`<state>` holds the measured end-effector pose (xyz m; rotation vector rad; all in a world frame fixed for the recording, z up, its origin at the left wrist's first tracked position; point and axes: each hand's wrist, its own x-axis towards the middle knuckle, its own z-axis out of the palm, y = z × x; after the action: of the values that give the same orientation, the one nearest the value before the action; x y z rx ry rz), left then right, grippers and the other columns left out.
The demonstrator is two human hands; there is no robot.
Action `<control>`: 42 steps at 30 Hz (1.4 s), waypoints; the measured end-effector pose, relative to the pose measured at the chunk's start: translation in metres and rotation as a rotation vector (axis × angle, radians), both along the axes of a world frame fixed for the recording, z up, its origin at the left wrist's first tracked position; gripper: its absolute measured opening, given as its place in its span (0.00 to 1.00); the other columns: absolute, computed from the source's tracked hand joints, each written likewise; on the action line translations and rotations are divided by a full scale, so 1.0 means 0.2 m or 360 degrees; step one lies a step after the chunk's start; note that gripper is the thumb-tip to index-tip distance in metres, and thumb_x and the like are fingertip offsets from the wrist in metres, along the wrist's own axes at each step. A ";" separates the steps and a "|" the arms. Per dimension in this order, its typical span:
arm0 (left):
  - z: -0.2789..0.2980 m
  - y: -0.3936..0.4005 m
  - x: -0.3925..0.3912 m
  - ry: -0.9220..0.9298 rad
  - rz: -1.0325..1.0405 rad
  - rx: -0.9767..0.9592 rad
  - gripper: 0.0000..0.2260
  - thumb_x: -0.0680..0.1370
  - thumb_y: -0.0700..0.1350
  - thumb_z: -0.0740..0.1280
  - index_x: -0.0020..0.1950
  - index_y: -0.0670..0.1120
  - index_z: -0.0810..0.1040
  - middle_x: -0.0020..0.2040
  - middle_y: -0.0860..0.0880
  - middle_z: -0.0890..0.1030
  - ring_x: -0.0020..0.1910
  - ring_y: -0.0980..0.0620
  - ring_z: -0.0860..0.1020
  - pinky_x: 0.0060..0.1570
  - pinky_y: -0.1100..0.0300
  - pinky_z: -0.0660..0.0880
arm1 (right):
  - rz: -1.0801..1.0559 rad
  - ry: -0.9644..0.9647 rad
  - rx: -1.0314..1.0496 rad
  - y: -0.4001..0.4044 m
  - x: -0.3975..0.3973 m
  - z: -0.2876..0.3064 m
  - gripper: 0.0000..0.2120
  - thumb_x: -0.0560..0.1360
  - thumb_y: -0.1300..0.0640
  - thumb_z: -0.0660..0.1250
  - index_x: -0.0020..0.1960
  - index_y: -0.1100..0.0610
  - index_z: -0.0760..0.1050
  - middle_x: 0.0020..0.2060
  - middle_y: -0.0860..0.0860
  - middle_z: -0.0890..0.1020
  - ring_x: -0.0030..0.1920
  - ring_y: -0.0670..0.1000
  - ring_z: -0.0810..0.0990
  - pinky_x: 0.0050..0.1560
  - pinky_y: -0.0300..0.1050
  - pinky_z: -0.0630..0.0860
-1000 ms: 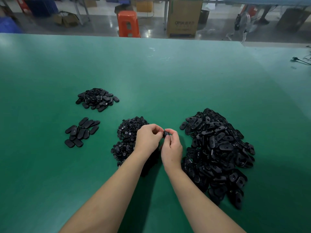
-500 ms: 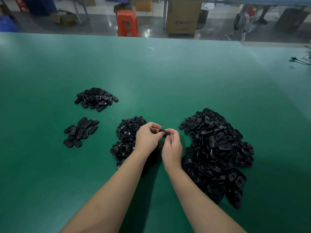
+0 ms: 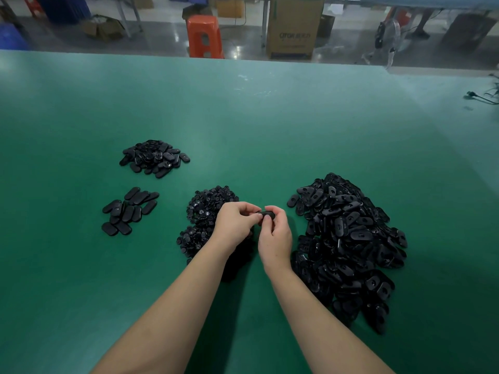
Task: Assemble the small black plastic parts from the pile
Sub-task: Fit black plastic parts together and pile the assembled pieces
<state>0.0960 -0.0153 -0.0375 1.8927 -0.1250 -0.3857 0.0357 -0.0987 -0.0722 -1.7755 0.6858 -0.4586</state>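
At table centre: a black oval part (image 3: 266, 214) is pinched between left hand (image 3: 235, 222) and right hand (image 3: 276, 237), fingertips clamped on it from both sides, apparently so a small piece can be pressed in.
At 3 o'clock: the large pile of oval shells (image 3: 348, 244) is kept beside the right hand.
At 9 o'clock: the pile of small round inserts (image 3: 205, 211) is kept beside the left hand.
At 10 o'clock: two smaller groups (image 3: 129, 210) (image 3: 154, 157) are set well apart, probably finished pieces.

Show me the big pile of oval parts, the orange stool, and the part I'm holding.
big pile (image 3: 348, 238), head view, middle of the heap.
orange stool (image 3: 204, 36), head view, its front face.
held part (image 3: 266, 213), head view, its exposed top edge.
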 end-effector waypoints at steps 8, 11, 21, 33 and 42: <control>-0.01 0.00 -0.01 0.0058 -0.0012 -0.0031 0.04 0.75 0.39 0.73 0.43 0.47 0.85 0.33 0.54 0.83 0.31 0.58 0.77 0.33 0.62 0.77 | -0.0013 -0.0009 0.0030 0.00 0.00 0.00 0.11 0.82 0.59 0.60 0.51 0.42 0.71 0.44 0.39 0.80 0.45 0.39 0.77 0.47 0.44 0.72; -0.02 0.00 -0.01 0.0071 -0.0059 0.0023 0.03 0.76 0.42 0.73 0.44 0.47 0.86 0.32 0.54 0.82 0.29 0.56 0.75 0.33 0.60 0.74 | -0.0022 -0.0008 0.0057 -0.01 0.01 0.00 0.11 0.82 0.60 0.60 0.51 0.44 0.72 0.44 0.40 0.80 0.46 0.42 0.78 0.49 0.45 0.73; -0.03 -0.02 0.00 -0.0053 -0.0070 0.0337 0.05 0.74 0.47 0.74 0.38 0.49 0.83 0.27 0.55 0.76 0.24 0.57 0.69 0.26 0.64 0.66 | -0.0023 0.0007 0.0083 -0.01 0.00 0.00 0.12 0.82 0.60 0.59 0.50 0.43 0.72 0.46 0.42 0.81 0.49 0.50 0.80 0.51 0.48 0.75; 0.01 -0.01 -0.02 0.0071 -0.0081 0.0309 0.07 0.72 0.45 0.73 0.39 0.42 0.82 0.24 0.53 0.74 0.19 0.53 0.69 0.23 0.65 0.65 | -0.0009 -0.0028 0.0188 -0.01 0.00 0.00 0.15 0.81 0.61 0.59 0.45 0.41 0.74 0.42 0.42 0.81 0.45 0.48 0.79 0.51 0.51 0.76; 0.04 0.03 0.01 0.0105 -0.0214 0.0315 0.06 0.71 0.44 0.71 0.34 0.46 0.79 0.26 0.52 0.73 0.22 0.51 0.70 0.25 0.64 0.67 | 0.0021 -0.0057 0.0257 -0.01 -0.01 -0.01 0.14 0.78 0.58 0.59 0.43 0.40 0.75 0.39 0.43 0.80 0.40 0.50 0.75 0.45 0.52 0.73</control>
<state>0.0977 -0.0096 -0.0289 2.0700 -0.1760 -0.5691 0.0340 -0.0999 -0.0737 -1.6154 0.6673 -0.4132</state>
